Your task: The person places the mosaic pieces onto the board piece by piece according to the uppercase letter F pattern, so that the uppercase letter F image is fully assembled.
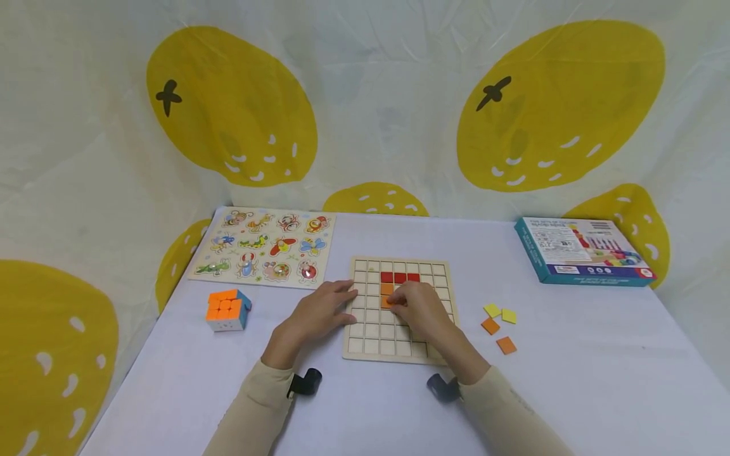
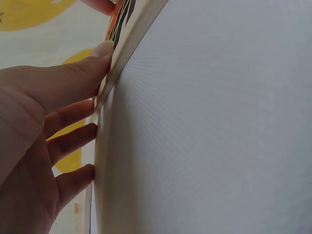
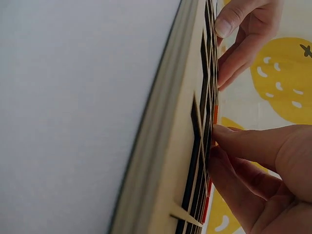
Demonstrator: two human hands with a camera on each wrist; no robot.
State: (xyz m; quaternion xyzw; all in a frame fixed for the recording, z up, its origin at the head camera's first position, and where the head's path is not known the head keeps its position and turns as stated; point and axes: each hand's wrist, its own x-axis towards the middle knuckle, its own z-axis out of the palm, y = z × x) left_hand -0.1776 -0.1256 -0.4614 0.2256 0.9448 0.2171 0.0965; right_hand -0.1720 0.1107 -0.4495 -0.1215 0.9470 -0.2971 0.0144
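A wooden grid board lies on the white table, with a row of red square tiles in its upper cells. Below the leftmost red tile sits an orange tile. My right hand pinches another orange tile at the cell just under it, thumb and fingertips close together at the board's surface in the right wrist view. At the board's left edge, my left hand rests with fingers spread, its thumb touching the frame in the left wrist view.
Loose yellow tiles and orange tiles lie right of the board. A puzzle cube stands at the left, with an insect picture puzzle board behind it. A boxed toy lies at the back right.
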